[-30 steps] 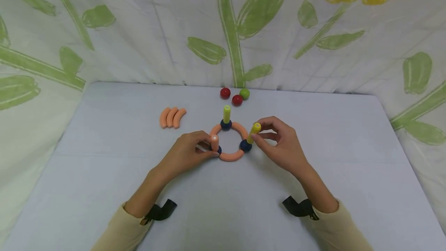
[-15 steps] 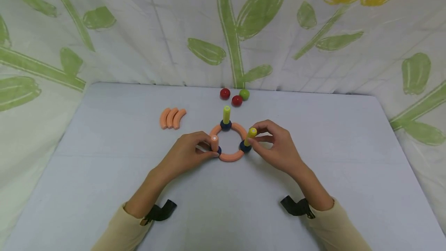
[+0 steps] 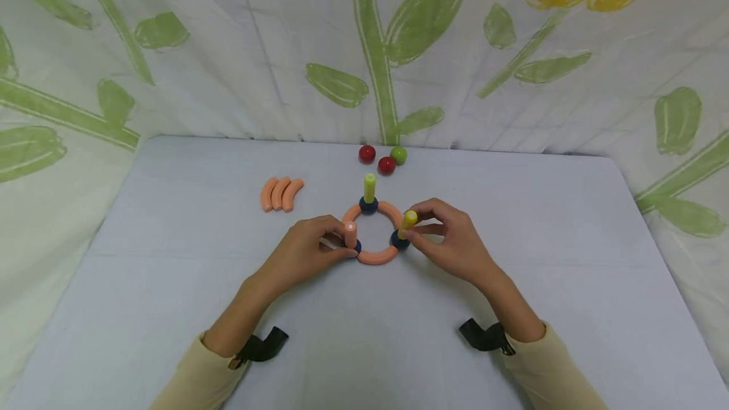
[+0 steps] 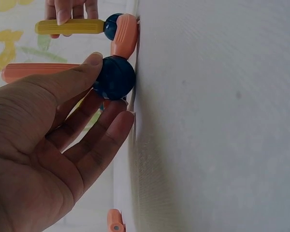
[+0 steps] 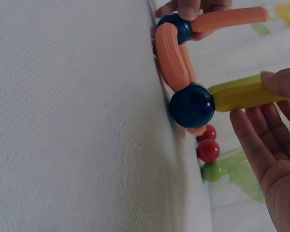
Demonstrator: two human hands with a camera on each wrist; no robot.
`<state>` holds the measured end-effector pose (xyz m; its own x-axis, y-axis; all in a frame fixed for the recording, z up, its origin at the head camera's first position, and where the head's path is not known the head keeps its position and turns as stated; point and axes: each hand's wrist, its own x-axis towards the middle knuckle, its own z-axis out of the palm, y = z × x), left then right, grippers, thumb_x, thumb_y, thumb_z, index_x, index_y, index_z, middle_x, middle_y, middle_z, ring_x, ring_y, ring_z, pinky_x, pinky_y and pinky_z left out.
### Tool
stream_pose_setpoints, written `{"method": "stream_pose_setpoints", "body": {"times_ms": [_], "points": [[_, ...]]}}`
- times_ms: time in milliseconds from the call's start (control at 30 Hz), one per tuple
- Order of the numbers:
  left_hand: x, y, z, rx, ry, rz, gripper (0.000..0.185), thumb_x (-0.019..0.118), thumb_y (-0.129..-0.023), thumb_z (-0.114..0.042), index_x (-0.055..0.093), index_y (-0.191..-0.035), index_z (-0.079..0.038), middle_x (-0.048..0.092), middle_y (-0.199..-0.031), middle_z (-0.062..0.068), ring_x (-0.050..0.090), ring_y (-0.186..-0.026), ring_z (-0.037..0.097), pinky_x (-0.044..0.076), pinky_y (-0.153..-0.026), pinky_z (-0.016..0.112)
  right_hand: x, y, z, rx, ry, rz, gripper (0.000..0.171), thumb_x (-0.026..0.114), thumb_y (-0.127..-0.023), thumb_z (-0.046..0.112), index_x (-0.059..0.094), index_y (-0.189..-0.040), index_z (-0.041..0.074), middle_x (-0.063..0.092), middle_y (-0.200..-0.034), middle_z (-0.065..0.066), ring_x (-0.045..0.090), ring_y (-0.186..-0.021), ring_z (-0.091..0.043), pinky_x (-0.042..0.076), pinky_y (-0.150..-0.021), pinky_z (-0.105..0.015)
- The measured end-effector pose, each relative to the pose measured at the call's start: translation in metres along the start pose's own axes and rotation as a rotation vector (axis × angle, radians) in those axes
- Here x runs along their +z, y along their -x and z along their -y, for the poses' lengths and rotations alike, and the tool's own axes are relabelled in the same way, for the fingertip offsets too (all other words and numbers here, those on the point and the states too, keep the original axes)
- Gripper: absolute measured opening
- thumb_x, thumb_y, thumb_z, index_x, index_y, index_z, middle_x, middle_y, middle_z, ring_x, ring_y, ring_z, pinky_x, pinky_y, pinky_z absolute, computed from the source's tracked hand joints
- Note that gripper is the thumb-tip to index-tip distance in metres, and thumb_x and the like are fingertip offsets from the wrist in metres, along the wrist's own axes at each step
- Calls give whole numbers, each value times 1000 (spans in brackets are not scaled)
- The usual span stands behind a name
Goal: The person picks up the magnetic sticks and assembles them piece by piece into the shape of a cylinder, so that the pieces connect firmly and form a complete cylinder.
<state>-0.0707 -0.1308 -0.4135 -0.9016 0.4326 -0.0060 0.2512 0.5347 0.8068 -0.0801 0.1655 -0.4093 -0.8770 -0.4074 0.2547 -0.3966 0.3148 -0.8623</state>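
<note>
Left hand (image 3: pixel 307 247) pinches the orange stick (image 3: pixel 350 233); right hand (image 3: pixel 450 242) pinches the yellow stick (image 3: pixel 407 223), both on the ring (image 3: pixel 373 257). No writing legible.

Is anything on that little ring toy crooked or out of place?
The yellow stick pinched by the right hand leans outward on its blue ball, while the far yellow stick stands upright. Nothing looks spilled or damaged.

Bare hands (image 3: pixel 307 248), pale yellow long sleeves (image 3: pixel 196 372), black wrist straps (image 3: pixel 263 343)
</note>
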Motion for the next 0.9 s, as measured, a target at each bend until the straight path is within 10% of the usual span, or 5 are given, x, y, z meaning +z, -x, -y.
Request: {"method": "stream_pose_setpoints", "body": {"times_ms": [900], "points": [[1, 0, 1, 25, -9, -9, 16, 86, -90, -16, 74, -101, -19, 77, -108, -4, 78, -100, 12, 64, -84, 27, 0, -1, -7, 52, 63, 86, 29, 83, -90, 3, 71, -116, 8, 72, -109, -2, 74, -105, -15, 63, -90, -26]]}}
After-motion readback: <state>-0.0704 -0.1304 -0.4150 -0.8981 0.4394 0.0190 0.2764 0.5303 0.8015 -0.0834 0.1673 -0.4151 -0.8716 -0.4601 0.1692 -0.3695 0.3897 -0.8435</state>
